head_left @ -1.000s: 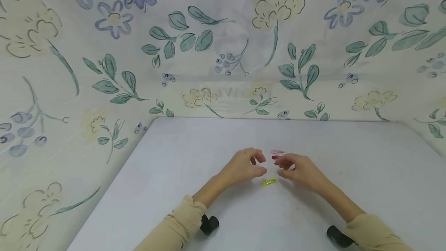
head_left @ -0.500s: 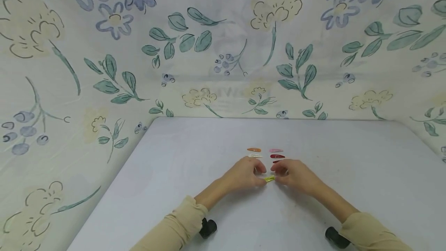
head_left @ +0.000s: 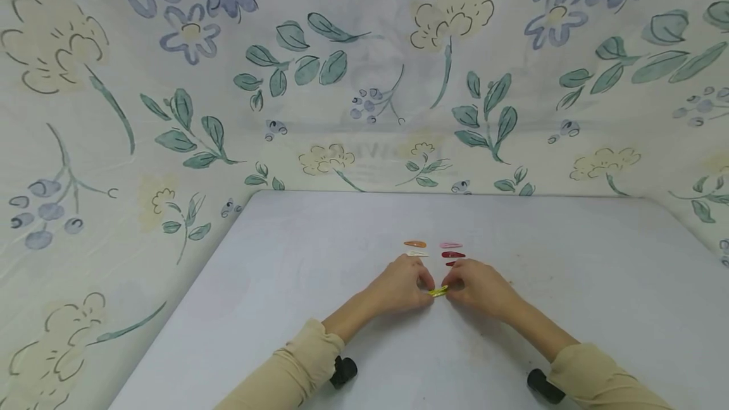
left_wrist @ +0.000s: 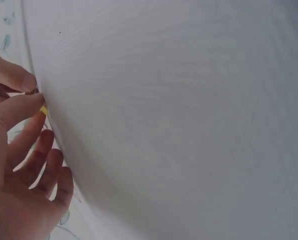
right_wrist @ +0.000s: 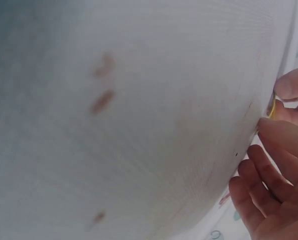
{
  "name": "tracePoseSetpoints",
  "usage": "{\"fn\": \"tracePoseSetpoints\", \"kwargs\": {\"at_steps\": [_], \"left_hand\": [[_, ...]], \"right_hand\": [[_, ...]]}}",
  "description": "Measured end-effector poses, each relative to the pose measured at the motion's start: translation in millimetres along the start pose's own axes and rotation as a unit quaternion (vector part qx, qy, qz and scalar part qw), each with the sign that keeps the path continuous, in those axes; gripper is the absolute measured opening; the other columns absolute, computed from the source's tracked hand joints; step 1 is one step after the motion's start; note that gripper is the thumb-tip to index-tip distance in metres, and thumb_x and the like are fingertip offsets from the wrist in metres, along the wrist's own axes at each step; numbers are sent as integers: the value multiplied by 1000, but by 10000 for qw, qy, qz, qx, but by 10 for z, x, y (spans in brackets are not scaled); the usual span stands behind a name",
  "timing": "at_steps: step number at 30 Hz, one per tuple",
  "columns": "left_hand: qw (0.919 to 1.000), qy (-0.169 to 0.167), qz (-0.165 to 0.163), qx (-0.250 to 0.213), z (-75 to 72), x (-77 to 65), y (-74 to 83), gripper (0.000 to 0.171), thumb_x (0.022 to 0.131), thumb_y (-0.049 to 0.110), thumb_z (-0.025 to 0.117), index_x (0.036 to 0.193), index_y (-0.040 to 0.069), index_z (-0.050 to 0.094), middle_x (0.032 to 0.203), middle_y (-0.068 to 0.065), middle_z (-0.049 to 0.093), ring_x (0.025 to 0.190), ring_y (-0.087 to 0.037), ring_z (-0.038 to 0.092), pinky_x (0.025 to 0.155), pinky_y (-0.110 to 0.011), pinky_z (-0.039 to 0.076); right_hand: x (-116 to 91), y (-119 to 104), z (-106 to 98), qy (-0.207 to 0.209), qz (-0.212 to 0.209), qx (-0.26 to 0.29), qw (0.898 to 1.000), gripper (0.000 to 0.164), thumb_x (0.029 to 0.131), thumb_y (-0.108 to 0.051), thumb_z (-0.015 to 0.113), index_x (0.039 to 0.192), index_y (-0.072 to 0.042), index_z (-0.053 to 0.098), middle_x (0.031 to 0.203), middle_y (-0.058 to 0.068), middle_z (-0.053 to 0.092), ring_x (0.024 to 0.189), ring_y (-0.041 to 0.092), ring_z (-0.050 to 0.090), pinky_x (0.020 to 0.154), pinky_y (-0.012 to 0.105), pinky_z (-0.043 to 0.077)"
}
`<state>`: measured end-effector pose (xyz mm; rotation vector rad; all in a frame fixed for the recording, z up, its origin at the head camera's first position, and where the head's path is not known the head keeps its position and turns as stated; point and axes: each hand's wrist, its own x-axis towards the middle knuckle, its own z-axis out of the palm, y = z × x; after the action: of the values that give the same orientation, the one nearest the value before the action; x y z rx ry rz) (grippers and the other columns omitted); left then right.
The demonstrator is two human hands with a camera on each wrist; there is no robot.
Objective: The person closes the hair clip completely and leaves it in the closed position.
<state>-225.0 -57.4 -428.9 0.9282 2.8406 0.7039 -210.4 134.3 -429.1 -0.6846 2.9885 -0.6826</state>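
Observation:
A yellow snap hair clip [head_left: 438, 291] lies between my two hands in the head view. My left hand [head_left: 400, 285] pinches its left end between thumb and index finger. At the other end, my right hand [head_left: 481, 288] pinches it the same way. A little yellow shows at the left hand's fingertips [left_wrist: 41, 102] in the left wrist view. The right wrist view shows a thin yellow edge of the hair clip [right_wrist: 273, 109] between the hands. My fingers cover both ends of it.
Beyond my hands, an orange clip [head_left: 415, 244] and a white clip [head_left: 417, 254] lie on the left. A pink clip [head_left: 451, 245], a dark red clip [head_left: 453, 255] and another red clip [head_left: 450, 264], partly hidden, lie on the right. The white table [head_left: 319, 226] meets a floral cloth [head_left: 364, 112].
Both hands have come down and inward to the yellow hair clip and now pinch its ends. The orange and white clips, hidden behind the left hand a second ago, now show.

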Motion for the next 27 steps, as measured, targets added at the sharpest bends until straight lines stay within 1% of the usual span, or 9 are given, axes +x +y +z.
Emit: {"fn": "tracePoseSetpoints", "kwargs": {"at_steps": [4,11,14,17,24,27], "left_hand": [[10000,-34,-28,-5,-1,-4,20,4,79,17,78,82,15,78,88,7,62,93,-11,51,79,-23,41],[10000,5,25,43,1,-2,23,4,78,17,78,81,14,77,89,7,63,93,-12,52,82,-24,43],[10000,-13,-24,-4,-1,4,19,4,78,17,78,80,15,77,89,8,63,94,-12,52,83,-25,43],[9999,-30,-81,-62,-3,7,17,3,79,17,78,81,15,76,89,8,63,95,-11,51,85,-25,44],[9999,-16,-86,-62,-2,-5,8,3,79,17,78,81,14,76,88,8,63,95,-12,51,86,-25,44],[9999,-15,-83,-86,5,-5,5,3,79,16,78,81,14,76,88,8,62,95,-11,51,86,-25,44]], "right_hand": [[2,11,1,-30,-2,-25,10000,9,80,-6,79,86,-12,77,85,-5,67,85,15,61,83,39,54],[-10,11,-21,-80,28,-5,10000,8,80,-6,78,85,-12,78,86,-5,66,86,15,61,84,39,54],[-8,6,-29,-124,38,10,9999,7,81,-7,79,85,-13,78,87,-5,66,86,15,61,84,39,53],[-5,0,-42,-196,51,93,9998,7,80,-8,79,85,-13,77,86,-6,65,85,14,59,83,38,53],[-15,-9,-69,-319,-98,260,9991,4,81,-13,79,85,-12,77,85,-6,64,83,12,58,78,34,51],[-23,-13,-67,-332,-54,303,9990,3,82,-13,79,85,-12,78,86,-6,64,84,12,58,78,34,51]]}}
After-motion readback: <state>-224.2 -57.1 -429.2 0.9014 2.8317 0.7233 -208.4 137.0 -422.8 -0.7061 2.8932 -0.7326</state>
